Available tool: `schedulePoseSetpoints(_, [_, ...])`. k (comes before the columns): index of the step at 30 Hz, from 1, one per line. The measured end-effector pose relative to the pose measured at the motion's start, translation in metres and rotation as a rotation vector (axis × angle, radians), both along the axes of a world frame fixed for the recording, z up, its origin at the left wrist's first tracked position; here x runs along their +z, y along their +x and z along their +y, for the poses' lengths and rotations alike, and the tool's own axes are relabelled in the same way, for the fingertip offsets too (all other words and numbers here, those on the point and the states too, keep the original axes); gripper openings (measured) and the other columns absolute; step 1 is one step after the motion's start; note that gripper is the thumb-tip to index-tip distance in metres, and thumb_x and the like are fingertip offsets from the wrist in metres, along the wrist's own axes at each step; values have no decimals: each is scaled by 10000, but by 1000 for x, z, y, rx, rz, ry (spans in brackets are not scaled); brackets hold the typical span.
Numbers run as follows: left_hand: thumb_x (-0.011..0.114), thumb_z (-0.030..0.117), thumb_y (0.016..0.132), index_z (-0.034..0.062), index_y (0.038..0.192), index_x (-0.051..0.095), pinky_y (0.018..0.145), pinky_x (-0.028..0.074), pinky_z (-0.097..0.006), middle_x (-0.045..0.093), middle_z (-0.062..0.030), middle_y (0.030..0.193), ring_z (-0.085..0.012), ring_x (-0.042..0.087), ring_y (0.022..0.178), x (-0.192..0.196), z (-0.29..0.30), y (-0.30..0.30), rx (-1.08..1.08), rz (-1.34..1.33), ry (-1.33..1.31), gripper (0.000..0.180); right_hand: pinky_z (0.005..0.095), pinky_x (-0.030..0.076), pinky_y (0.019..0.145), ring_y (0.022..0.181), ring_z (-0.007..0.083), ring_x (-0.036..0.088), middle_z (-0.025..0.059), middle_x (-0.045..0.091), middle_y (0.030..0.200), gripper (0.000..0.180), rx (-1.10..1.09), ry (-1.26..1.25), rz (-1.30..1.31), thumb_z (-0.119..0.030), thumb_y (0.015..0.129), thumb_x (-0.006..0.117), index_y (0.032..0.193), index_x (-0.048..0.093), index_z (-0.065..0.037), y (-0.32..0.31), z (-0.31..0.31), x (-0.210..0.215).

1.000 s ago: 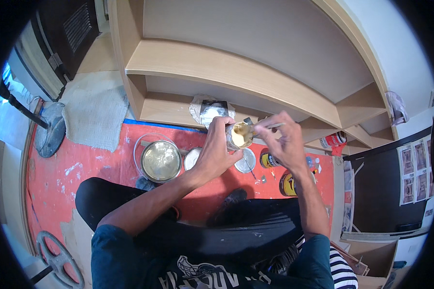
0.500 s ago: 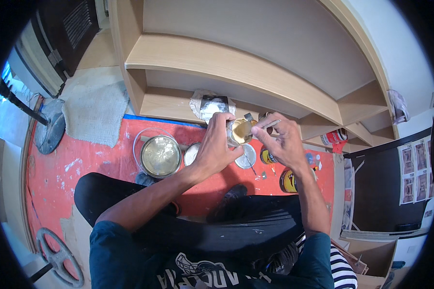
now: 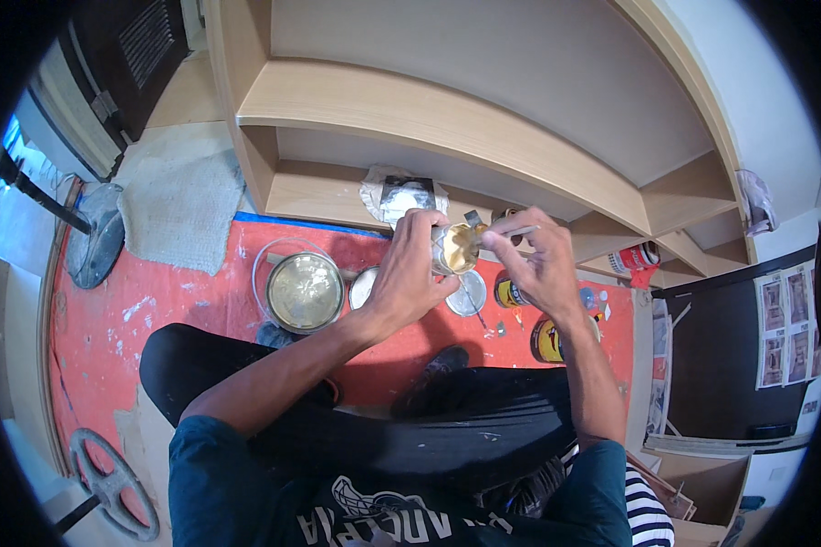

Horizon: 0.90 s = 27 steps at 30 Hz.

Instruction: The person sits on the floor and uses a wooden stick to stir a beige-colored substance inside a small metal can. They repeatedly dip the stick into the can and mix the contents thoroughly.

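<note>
In my left hand (image 3: 409,278) is a small can (image 3: 443,249), tilted with its mouth to the right. Cream-coloured paste (image 3: 460,248) coats its inside. My right hand (image 3: 534,260) pinches a small scraper (image 3: 475,220) with a flat metal blade, held at the can's rim; its handle is partly hidden by the fingers. Below the hands, a round lid (image 3: 466,294) with pale residue lies on the red floor covering. Beyond them, a dark sheet with white smears (image 3: 407,195) rests on crumpled paper on the bottom shelf.
A large round tin (image 3: 305,292) with a wire handle stands left, beside a smaller pale tin (image 3: 362,288). Two yellow-and-black cans (image 3: 546,341) are at right. The wooden shelf unit (image 3: 447,137) spans the far side. A pole stand with a round base (image 3: 96,237) is far left.
The scraper's blade, which lay across the can's mouth, has shifted to its upper rim, so more of the inside shows. My right hand has moved slightly; the left keeps its hold.
</note>
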<state>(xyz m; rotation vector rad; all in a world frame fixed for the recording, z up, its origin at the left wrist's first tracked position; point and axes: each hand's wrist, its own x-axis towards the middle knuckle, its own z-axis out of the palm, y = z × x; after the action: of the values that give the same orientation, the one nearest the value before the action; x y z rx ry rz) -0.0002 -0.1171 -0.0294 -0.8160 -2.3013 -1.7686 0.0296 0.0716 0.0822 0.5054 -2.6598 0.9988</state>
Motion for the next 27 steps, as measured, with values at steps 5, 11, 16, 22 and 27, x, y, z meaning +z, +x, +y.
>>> schedulePoseSetpoints(5, [802,70,728,-14,1324,430,1053,442,-475,492,-232,1246,-409,527,1219,0,0,2,2,3,20,708,345,537,755,837,209,662,48,758,872,103,85,-37,-64,-121,903,810,954,766,-44,3,-6,0])
schedulePoseSetpoints(11, [804,71,733,-22,1337,415,1059,444,-464,496,-234,1252,-393,535,1219,-2,1,0,5,-7,30,725,328,531,761,841,186,663,52,749,858,108,133,48,126,-143,928,799,967,756,-53,-3,-1,-8])
schedulePoseSetpoints(16, [822,105,774,-32,1344,405,1070,446,-454,506,-250,1266,-375,545,1229,-5,0,1,19,-43,40,720,281,524,800,874,105,662,58,745,921,135,-65,-242,-109,-161,980,761,983,737,-28,1,17,5])
schedulePoseSetpoints(22, [842,153,816,-40,1349,398,1063,461,-462,534,-261,1265,-368,574,1212,-3,5,0,32,-104,92,720,280,533,758,820,109,674,77,758,887,172,-95,-354,-110,-189,1022,718,1033,700,-18,-5,45,1])
schedulePoseSetpoints(27, [846,162,819,-38,1351,397,1058,465,-465,543,-262,1266,-362,580,1209,-4,7,2,20,-107,96,725,284,543,692,791,128,712,107,764,877,205,-194,-513,-163,-214,1033,704,1045,682,-11,-12,51,0])
